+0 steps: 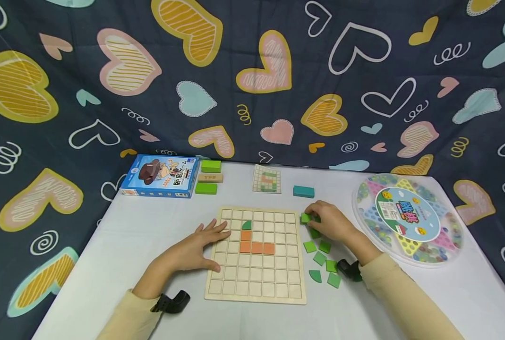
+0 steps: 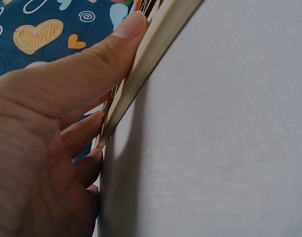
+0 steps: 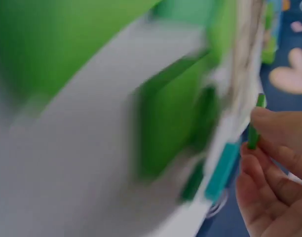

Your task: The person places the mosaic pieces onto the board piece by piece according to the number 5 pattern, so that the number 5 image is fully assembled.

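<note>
A wooden grid board (image 1: 256, 278) lies on the table between both hands. On its cells sit several orange square tiles (image 1: 257, 248) in an L shape and one green quarter-round tile (image 1: 246, 225) above them. My left hand (image 1: 197, 248) rests spread at the board's left edge, thumb and fingertips touching the rim (image 2: 141, 64). Just past the board's upper right corner, my right hand (image 1: 329, 219) pinches a green square tile (image 3: 254, 131) between thumb and fingers. Below that hand are several loose green square tiles (image 1: 319, 258) and a green quarter-round tile (image 1: 315, 276).
Behind the board lie a small pattern card (image 1: 267, 179) and a teal block (image 1: 303, 191). A blue game box (image 1: 160, 175) stands at the back left beside green blocks (image 1: 211, 166) and a wooden block (image 1: 210, 178). To the right sits a round clear case (image 1: 407, 217) of marbles.
</note>
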The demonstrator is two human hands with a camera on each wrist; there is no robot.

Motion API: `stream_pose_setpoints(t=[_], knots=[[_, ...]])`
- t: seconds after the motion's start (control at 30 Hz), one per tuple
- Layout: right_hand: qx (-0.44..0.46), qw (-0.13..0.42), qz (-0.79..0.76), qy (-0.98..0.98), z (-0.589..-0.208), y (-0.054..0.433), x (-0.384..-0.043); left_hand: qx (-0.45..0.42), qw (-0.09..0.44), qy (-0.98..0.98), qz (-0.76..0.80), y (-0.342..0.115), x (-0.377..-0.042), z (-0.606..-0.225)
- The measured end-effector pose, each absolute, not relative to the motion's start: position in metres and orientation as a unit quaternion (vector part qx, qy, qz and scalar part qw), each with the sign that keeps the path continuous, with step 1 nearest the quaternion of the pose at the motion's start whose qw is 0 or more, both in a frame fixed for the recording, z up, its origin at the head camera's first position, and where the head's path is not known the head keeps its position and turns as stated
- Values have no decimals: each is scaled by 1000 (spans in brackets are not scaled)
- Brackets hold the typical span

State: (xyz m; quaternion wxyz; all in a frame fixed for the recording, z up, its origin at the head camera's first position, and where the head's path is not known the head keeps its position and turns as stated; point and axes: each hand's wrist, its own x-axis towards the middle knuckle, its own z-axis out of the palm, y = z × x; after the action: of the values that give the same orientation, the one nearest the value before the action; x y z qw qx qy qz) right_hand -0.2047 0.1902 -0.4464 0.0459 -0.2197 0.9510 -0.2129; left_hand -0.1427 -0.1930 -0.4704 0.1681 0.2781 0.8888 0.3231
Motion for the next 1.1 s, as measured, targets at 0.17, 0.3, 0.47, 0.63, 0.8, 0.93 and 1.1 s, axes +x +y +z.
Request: stream_pose_setpoints(t=[0.17,0.3,0.47,0.63,0.8,0.93,1.1], knots=[[-249,58,-287,923,-437,158,-201,273,171,888,327,-192,-143,-472],[-303,89,-293,902,-441,124,-204,271,171,888,330,-193,-143,-472],[-337,95,-263,899,-450,99,-209,276,170,887,329,-193,-143,-472],[-345,109,-245,900,-453,90,-211,277,168,889,325,-192,-143,-470],[-348,119,-256,894,-451,93,-211,277,163,892,318,-192,-144,-469],[-333,123,-290,889,-449,107,-211,276,170,890,320,-192,-144,-468],[-291,109,-340,888,-445,142,-209,275,175,888,325,-192,-143,-469]])
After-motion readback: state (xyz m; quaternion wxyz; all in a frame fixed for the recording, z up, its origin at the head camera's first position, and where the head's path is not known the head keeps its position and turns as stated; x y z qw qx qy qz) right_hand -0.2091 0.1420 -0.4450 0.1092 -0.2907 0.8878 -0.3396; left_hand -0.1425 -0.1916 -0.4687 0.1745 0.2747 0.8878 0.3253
